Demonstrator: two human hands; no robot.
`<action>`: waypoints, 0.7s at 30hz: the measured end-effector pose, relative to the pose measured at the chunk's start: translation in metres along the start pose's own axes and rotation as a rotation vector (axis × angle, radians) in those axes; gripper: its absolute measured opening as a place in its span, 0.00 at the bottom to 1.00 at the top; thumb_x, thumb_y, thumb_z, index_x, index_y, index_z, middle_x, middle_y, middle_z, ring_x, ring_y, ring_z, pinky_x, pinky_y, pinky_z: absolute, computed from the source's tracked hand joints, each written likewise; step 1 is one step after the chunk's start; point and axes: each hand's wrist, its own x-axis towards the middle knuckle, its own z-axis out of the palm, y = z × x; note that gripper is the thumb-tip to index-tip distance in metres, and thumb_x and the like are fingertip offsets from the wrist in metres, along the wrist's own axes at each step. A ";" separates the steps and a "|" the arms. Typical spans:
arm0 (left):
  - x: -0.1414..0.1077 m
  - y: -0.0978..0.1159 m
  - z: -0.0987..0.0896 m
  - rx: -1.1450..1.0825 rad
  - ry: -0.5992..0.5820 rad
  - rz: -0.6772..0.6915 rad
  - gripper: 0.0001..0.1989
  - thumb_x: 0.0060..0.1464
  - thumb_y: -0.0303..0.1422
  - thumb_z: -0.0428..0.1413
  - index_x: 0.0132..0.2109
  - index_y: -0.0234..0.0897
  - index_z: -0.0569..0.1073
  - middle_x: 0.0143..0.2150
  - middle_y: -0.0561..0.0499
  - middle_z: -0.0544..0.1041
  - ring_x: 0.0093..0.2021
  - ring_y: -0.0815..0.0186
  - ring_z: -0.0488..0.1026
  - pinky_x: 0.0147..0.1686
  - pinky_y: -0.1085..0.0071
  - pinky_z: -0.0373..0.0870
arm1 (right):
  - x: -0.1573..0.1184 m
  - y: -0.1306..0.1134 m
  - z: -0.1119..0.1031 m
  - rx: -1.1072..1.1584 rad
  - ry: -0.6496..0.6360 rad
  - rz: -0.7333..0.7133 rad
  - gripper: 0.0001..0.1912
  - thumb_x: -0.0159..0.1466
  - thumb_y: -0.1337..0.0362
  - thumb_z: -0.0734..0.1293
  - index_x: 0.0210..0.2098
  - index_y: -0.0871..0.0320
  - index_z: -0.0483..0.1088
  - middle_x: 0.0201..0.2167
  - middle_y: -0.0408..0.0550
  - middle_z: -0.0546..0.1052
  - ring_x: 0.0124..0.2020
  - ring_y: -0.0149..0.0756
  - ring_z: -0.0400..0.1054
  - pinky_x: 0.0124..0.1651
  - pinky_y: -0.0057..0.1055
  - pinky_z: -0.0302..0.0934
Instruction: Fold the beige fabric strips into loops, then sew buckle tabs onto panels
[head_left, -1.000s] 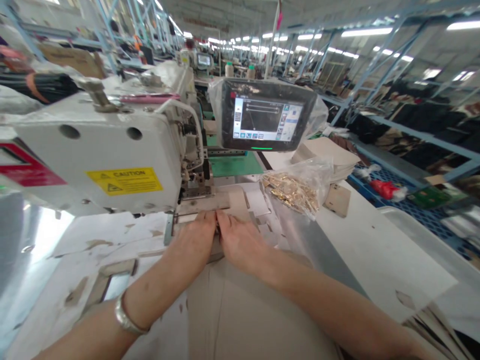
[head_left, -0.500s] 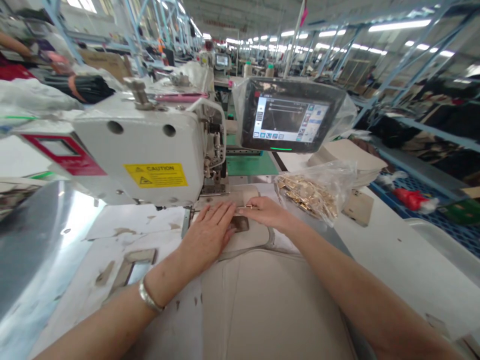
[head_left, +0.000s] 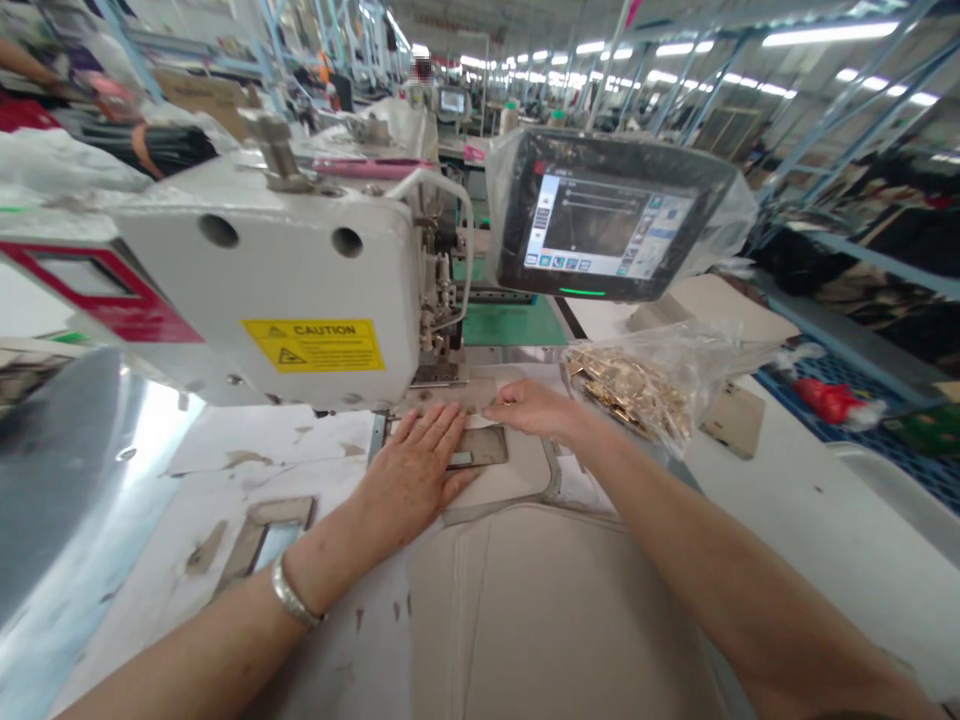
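Observation:
My left hand [head_left: 412, 470] lies flat with its fingers stretched on a beige panel [head_left: 517, 475] at the sewing machine's front edge. Beside its thumb, a rectangular metal-edged opening [head_left: 491, 445] shows in the panel. My right hand [head_left: 536, 412] is closed in a pinch at the panel's far side, just right of the left fingertips. A small gold-coloured piece shows at its fingertips, too small to name exactly. The sewing machine's head [head_left: 300, 290] stands above and left of both hands. Nearer to me lies a stack of larger beige panels [head_left: 562, 610].
A clear bag of gold metal fittings [head_left: 637, 385] lies right of my right hand, with a gold-coloured phone [head_left: 735, 420] beyond. A control screen [head_left: 600, 220] stands behind. A loose metal frame [head_left: 270, 535] is at left. More beige pieces [head_left: 727, 305] are stacked at the back right.
The view has shifted slightly. My left hand has drawn back a little from the right fingertips, so more of the rectangular opening shows. The right hand keeps its pinch near the same spot.

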 end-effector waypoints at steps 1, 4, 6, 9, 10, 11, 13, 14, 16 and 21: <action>0.000 0.000 0.000 -0.003 -0.008 0.004 0.31 0.69 0.47 0.46 0.69 0.30 0.62 0.72 0.38 0.62 0.71 0.49 0.61 0.68 0.48 0.59 | 0.000 -0.001 0.000 -0.021 0.007 0.004 0.13 0.63 0.60 0.70 0.26 0.60 0.69 0.17 0.34 0.62 0.20 0.25 0.54 0.26 0.24 0.47; 0.002 -0.001 -0.001 -0.016 -0.039 -0.009 0.29 0.68 0.45 0.48 0.70 0.36 0.63 0.72 0.42 0.62 0.72 0.49 0.59 0.67 0.46 0.59 | 0.000 -0.002 0.000 -0.098 0.044 0.031 0.10 0.62 0.61 0.73 0.29 0.61 0.72 0.19 0.36 0.66 0.23 0.26 0.59 0.27 0.24 0.49; 0.003 0.000 -0.001 -0.026 -0.060 -0.028 0.29 0.68 0.44 0.49 0.70 0.37 0.63 0.72 0.43 0.62 0.72 0.49 0.59 0.67 0.44 0.58 | 0.000 -0.003 -0.003 -0.152 0.063 0.058 0.10 0.61 0.62 0.74 0.30 0.61 0.73 0.19 0.37 0.69 0.23 0.28 0.62 0.27 0.24 0.51; 0.004 0.000 0.001 -0.038 -0.061 -0.048 0.28 0.68 0.45 0.49 0.69 0.38 0.64 0.73 0.43 0.62 0.72 0.48 0.58 0.67 0.42 0.56 | -0.001 -0.006 -0.007 -0.213 0.045 0.098 0.11 0.62 0.61 0.73 0.28 0.61 0.73 0.17 0.39 0.70 0.21 0.28 0.63 0.26 0.24 0.53; 0.004 0.000 0.001 -0.042 -0.055 -0.050 0.28 0.68 0.45 0.48 0.69 0.38 0.64 0.73 0.43 0.62 0.72 0.48 0.58 0.68 0.42 0.55 | -0.002 -0.008 -0.008 -0.229 0.030 0.108 0.13 0.63 0.61 0.72 0.26 0.61 0.73 0.16 0.40 0.70 0.20 0.28 0.63 0.26 0.23 0.54; 0.004 0.000 0.002 -0.046 -0.048 -0.052 0.28 0.68 0.45 0.48 0.69 0.38 0.64 0.72 0.43 0.62 0.72 0.48 0.58 0.68 0.42 0.54 | -0.002 -0.010 -0.009 -0.247 0.012 0.117 0.15 0.64 0.61 0.72 0.23 0.61 0.72 0.15 0.40 0.70 0.20 0.27 0.63 0.25 0.23 0.54; 0.004 0.001 0.003 -0.056 -0.044 -0.053 0.28 0.68 0.45 0.47 0.69 0.37 0.64 0.72 0.43 0.62 0.72 0.48 0.58 0.68 0.42 0.54 | -0.002 -0.014 -0.011 -0.281 -0.028 0.138 0.19 0.64 0.61 0.71 0.19 0.61 0.69 0.13 0.41 0.68 0.18 0.27 0.61 0.24 0.24 0.54; 0.004 0.001 0.003 -0.058 -0.044 -0.055 0.28 0.68 0.45 0.47 0.69 0.37 0.64 0.72 0.42 0.62 0.72 0.48 0.58 0.68 0.42 0.54 | -0.002 -0.016 -0.011 -0.293 -0.047 0.150 0.21 0.64 0.61 0.71 0.17 0.60 0.68 0.12 0.41 0.67 0.16 0.27 0.60 0.23 0.24 0.53; 0.004 0.002 0.003 -0.053 -0.047 -0.058 0.29 0.69 0.45 0.46 0.69 0.35 0.64 0.72 0.42 0.62 0.72 0.48 0.58 0.68 0.41 0.55 | -0.001 -0.018 -0.011 -0.304 -0.077 0.170 0.22 0.65 0.60 0.71 0.16 0.60 0.67 0.11 0.39 0.65 0.14 0.26 0.56 0.21 0.25 0.52; 0.004 0.002 0.001 -0.021 -0.045 -0.044 0.29 0.69 0.44 0.46 0.69 0.32 0.63 0.73 0.42 0.61 0.72 0.48 0.58 0.68 0.42 0.54 | -0.004 -0.020 -0.009 -0.343 -0.077 0.163 0.19 0.66 0.61 0.70 0.20 0.60 0.68 0.14 0.38 0.68 0.15 0.25 0.56 0.20 0.23 0.52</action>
